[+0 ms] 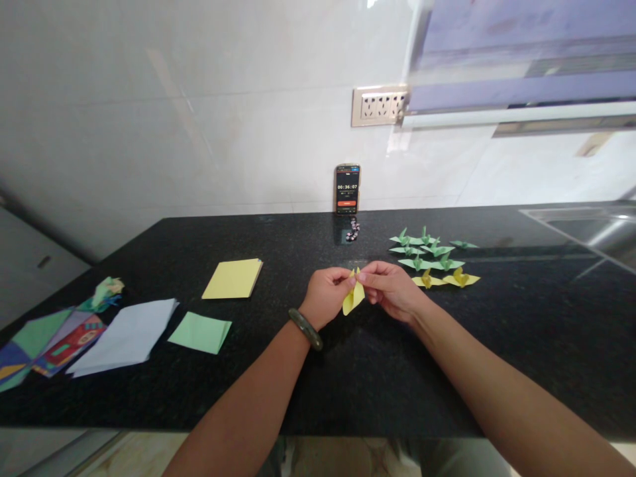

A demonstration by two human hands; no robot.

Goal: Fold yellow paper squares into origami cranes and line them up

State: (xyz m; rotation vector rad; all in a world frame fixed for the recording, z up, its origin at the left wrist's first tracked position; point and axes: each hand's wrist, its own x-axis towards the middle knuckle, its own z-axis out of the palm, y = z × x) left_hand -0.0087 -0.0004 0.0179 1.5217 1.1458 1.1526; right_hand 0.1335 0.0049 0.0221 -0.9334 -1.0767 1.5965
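Observation:
A small folded yellow paper piece (353, 298) hangs above the black countertop (447, 358), pinched at its top by both hands. My left hand (324, 295), with a dark bangle on the wrist, grips it from the left. My right hand (392, 288) grips it from the right, fingers pressed together on the upper tip. Just right of my right hand lie several finished paper cranes (431, 258), green ones behind and two yellow ones in front.
A stack of yellow paper (232, 278), a green sheet stack (201, 332), a pale blue stack (126, 334) and patterned sheets (44, 341) lie to the left. A phone (347, 189) showing a timer leans on the wall. A steel sink (591, 228) is at the far right.

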